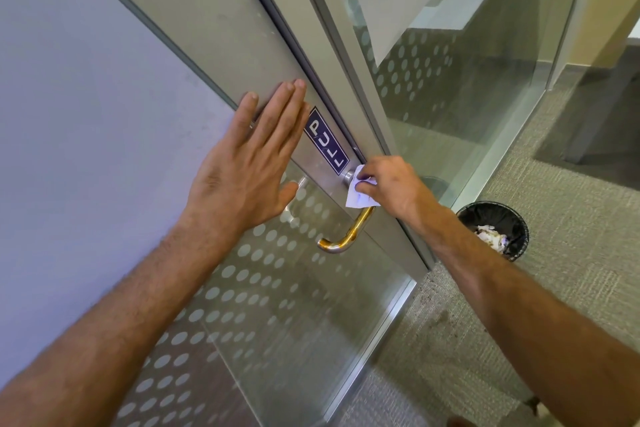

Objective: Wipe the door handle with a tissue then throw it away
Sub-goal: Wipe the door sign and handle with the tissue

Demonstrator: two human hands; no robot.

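Note:
A curved metal door handle (349,236) with a golden sheen sticks out of the glass door's metal frame, below a blue PULL sticker (326,141). My right hand (391,184) pinches a white tissue (358,196) against the handle's upper end, near its round base. My left hand (249,163) lies flat on the door frame left of the sticker, fingers spread, holding nothing. A black waste bin (516,229) with crumpled paper inside stands on the floor to the right of the door.
The glass door (263,305) has a frosted dot pattern and stands slightly ajar. Beyond it is a glass partition (467,97). Grey carpet (485,322) covers the floor on the right. A plain wall (86,114) fills the left.

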